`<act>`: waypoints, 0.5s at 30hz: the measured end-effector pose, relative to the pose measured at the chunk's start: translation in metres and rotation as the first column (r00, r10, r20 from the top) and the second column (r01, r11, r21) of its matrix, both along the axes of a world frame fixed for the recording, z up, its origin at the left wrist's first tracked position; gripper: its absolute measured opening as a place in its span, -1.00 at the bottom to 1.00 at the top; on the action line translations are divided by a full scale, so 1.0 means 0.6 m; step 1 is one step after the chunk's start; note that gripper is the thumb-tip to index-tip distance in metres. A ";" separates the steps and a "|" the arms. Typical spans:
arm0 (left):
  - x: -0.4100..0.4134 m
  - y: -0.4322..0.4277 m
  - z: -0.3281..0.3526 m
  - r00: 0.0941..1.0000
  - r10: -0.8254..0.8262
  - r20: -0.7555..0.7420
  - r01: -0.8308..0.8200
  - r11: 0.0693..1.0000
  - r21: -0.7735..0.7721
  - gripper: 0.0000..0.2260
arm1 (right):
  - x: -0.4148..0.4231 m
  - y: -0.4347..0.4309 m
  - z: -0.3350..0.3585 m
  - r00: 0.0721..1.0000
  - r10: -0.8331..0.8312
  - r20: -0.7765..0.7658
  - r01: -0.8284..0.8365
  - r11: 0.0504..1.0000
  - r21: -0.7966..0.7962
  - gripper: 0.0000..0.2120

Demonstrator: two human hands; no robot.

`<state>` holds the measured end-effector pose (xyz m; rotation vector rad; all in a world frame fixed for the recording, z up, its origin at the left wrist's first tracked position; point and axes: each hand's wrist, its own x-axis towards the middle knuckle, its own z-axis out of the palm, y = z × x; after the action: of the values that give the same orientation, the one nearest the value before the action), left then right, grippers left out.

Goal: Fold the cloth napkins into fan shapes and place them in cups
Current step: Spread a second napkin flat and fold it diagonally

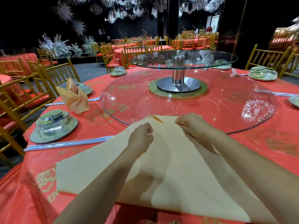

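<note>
Both hands, left hand (pixel 141 138) and right hand (pixel 192 125), pinch the cream cloth napkin (pixel 169 178) at its far corner, the cloth lying diagonally toward the person on the red tabletop (pixel 258 143).

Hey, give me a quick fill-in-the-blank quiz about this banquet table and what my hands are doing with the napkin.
1. The left hand and right hand pinch the cream napkin, which lies on a ____ tablecloth.
2. The folded orange napkin stands on the person's ____ side.
3. The two-tier turntable is made of clear ____.

Missing words: red, left, glass.
</note>
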<state>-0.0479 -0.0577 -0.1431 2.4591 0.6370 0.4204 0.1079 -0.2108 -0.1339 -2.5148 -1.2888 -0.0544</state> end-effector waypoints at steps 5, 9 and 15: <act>0.025 -0.013 0.004 0.998 0.059 -0.024 -0.059 0.998 0.016 -0.79 | 0.015 -0.003 -0.011 0.989 0.080 -0.123 -0.064 0.990 0.127 -0.79; 0.045 -0.026 0.010 0.999 0.034 0.011 -0.033 0.996 -0.079 -0.86 | 0.000 0.001 -0.020 0.989 -0.036 -0.143 0.075 0.957 0.280 -0.87; 0.047 -0.027 0.013 0.967 -0.063 0.246 0.079 0.995 -0.056 -0.95 | -0.021 -0.004 0.032 0.849 0.087 -0.521 0.240 0.816 0.527 -0.70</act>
<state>-0.0195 -0.0742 -0.1353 2.3115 0.4511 0.6515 0.0952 -0.2134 -0.1144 -1.8608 -0.7789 0.1896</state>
